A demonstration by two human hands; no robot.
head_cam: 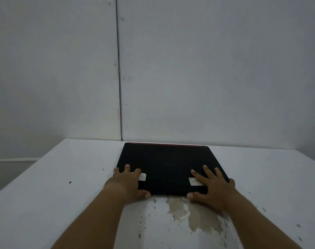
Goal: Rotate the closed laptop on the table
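Observation:
A closed black laptop lies flat on the white table, its far edge marked by a thin red strip and close to the wall. Two pale stickers sit near its front corners. My left hand grips the front left corner, fingers spread on the lid and thumb against the front edge. My right hand holds the front right corner the same way, fingers on top, thumb at the front edge.
A grey panelled wall rises directly behind the table. Brownish stains and chipped paint mark the tabletop in front of the laptop. The table's left edge runs diagonally, with a drop beyond it.

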